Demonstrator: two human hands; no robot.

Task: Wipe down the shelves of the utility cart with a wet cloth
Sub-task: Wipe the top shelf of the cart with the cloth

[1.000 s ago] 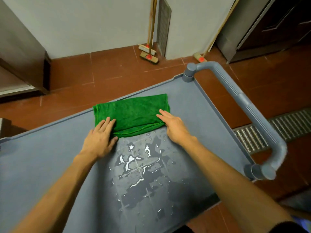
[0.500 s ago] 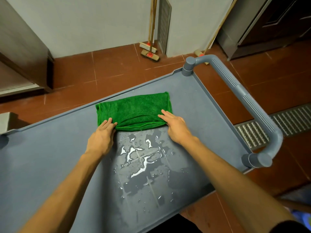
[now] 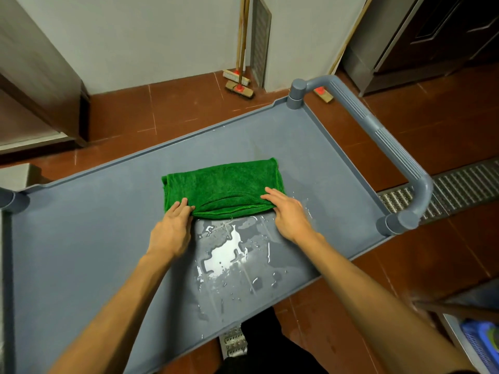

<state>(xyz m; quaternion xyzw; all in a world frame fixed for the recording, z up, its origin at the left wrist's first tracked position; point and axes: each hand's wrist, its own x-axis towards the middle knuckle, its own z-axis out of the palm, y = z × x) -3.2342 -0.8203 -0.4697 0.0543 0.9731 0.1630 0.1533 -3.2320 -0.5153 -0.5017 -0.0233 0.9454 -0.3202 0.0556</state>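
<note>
the cloth (image 3: pixel 224 184) lies ahead of both hands, long axis across the shelf (image 3: pixel 81 238). left hand (image 3: pixel 170 230) and right hand (image 3: pixel 290 214) press its near corners flat, fingers extended, grasping nothing.

Bare forearms (image 3: pixel 113 306), bare hands (image 3: pixel 170 233), black trousers (image 3: pixel 270 346)

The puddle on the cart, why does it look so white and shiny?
Head view: the water on the grey cart shelf glares white, probably because it mirrors a lamp that is out of view. Also in the head view, the wide lens bows the shelf's long edges a little, and the green cloth looks sharp, not blurred.
</note>
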